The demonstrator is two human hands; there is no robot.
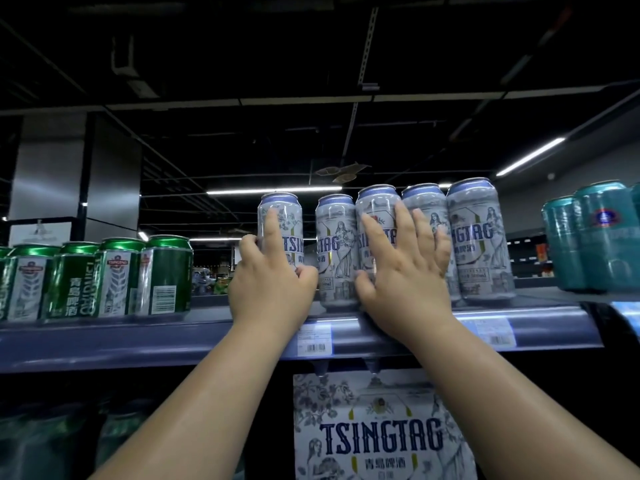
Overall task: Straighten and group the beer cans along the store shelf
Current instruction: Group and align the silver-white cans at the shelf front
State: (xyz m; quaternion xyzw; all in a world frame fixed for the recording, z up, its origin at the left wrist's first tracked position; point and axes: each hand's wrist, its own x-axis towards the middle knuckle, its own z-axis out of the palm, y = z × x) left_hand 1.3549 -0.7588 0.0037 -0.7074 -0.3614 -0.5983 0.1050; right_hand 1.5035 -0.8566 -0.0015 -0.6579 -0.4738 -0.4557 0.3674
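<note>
Several tall white beer cans stand in a row on the top shelf (173,344). My left hand (270,282) grips the leftmost white can (282,216), which stands a little apart from the others. My right hand (405,268) lies flat with spread fingers over the third white can (377,209) and the fourth white can (424,199). Between my hands stands the second white can (336,247). The rightmost white can (479,237) is untouched.
Short green cans (110,278) fill the shelf to the left, with a gap between them and the white cans. Teal cans (595,237) stand at the right. Price tags (313,339) sit on the shelf edge. A white beer carton (377,431) stands on the shelf below.
</note>
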